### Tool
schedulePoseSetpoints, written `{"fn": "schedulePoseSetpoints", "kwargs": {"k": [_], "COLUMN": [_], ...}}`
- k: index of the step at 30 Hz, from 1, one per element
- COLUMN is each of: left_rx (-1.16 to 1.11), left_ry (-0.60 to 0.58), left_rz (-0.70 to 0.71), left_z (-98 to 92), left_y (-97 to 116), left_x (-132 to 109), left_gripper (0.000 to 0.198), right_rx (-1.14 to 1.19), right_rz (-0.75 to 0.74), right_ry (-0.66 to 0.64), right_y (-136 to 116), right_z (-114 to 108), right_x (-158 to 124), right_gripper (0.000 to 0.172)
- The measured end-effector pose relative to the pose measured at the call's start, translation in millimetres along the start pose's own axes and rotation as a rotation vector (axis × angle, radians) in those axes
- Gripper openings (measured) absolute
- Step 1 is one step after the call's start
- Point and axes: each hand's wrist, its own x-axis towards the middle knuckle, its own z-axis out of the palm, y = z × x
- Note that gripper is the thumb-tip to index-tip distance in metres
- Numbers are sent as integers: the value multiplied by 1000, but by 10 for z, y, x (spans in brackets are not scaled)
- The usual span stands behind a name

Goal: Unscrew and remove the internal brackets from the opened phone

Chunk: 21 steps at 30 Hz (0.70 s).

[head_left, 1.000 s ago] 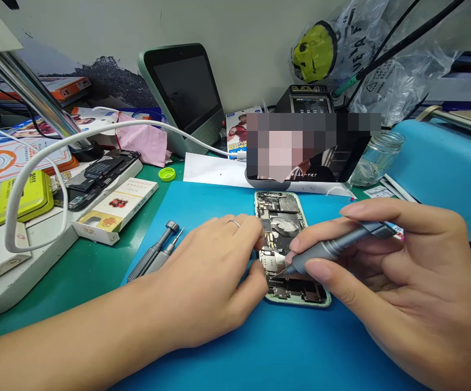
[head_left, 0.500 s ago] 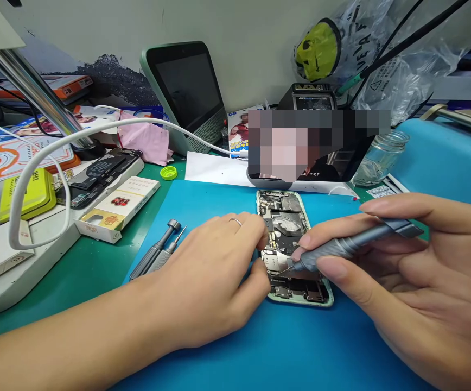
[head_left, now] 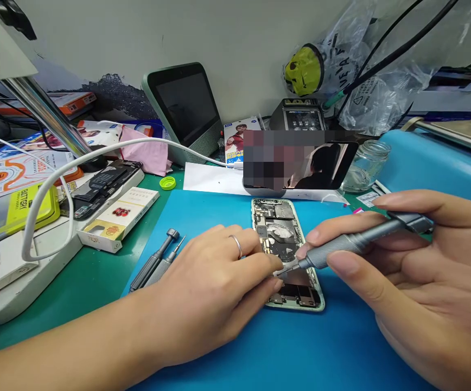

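Observation:
An opened phone (head_left: 283, 233) with its inner parts bare lies on the blue mat (head_left: 235, 358), its light green frame showing. My right hand (head_left: 418, 271) grips a grey precision screwdriver (head_left: 337, 251), its thin tip slanting down to the left over the phone's lower half. My left hand (head_left: 219, 277), with a ring on one finger, reaches across the phone's left edge. Its thumb and index finger come together right at the screwdriver's tip; whatever is between them is too small to make out. Two more screwdrivers (head_left: 154, 262) rest on the mat left of this hand.
A lit phone (head_left: 320, 165) leans at the back, a white cable (head_left: 138, 142) running to it. Left are a white box (head_left: 119, 217), another opened phone (head_left: 101, 187) and a green cap (head_left: 167, 183). A glass jar (head_left: 368, 165) and a smart display (head_left: 186, 108) stand behind.
My left thumb and index finger have moved right, from the phone's left edge to the screwdriver's tip. The screwdriver stays in my right hand. The whole view has shifted slightly.

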Motion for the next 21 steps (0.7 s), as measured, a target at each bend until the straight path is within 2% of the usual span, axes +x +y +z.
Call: {"fn": "schedulePoseSetpoints", "kwargs": {"k": [8, 21], "left_rx": [15, 6], "left_ry": [15, 76], "left_rz": [7, 0], "left_z": [-7, 12], "left_y": [0, -5], "left_x": [9, 6], "left_gripper": [23, 18], "right_rx": [-9, 3], "right_rz": [-30, -28], "right_ry": [-28, 6], "right_y": [31, 15], "right_z": [-30, -40], "right_x": [0, -18], "right_gripper": [45, 42]}}
